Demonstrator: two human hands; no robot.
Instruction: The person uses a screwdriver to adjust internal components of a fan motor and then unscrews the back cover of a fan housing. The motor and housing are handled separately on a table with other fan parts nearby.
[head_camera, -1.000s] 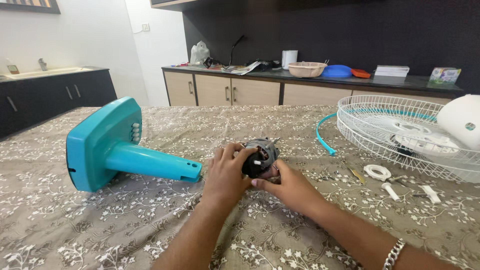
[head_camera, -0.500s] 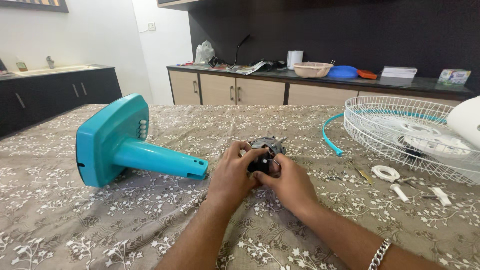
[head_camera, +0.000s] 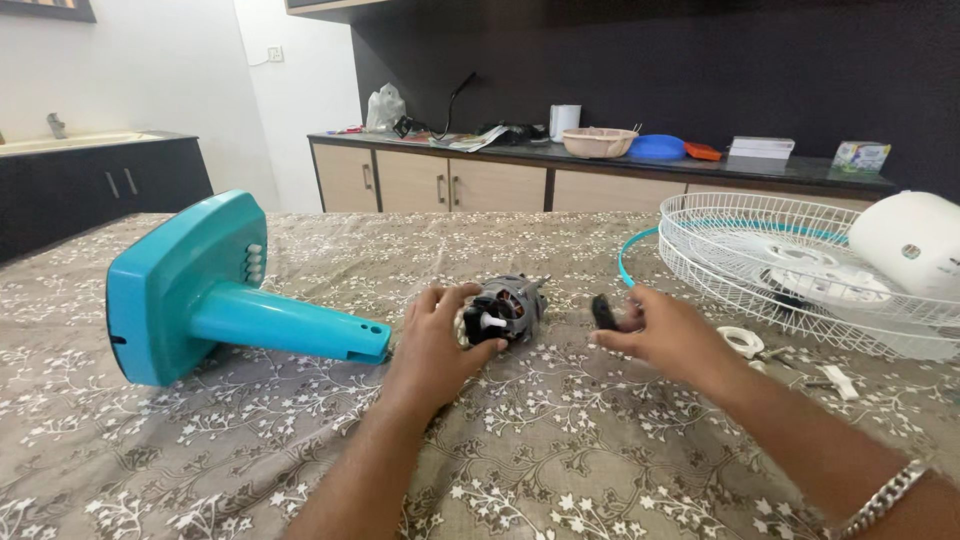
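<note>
Teal fan stand (head_camera: 200, 300), white wire grille (head_camera: 790, 265), brown floral tablecloth (head_camera: 560, 460)

You see even, soft daylight, bright on the white wall (head_camera: 170, 90) at left, dim against the dark back wall (head_camera: 650, 60). Your right hand (head_camera: 665, 335) is motion-blurred; shadows on the tablecloth (head_camera: 560, 450) stay faint

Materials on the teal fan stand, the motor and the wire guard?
Fan stand: likely moulded plastic, smooth teal with a soft sheen.
Motor, under the left hand: grey metal, apparently.
Wire guard: thin white wire, probably coated metal.
</note>
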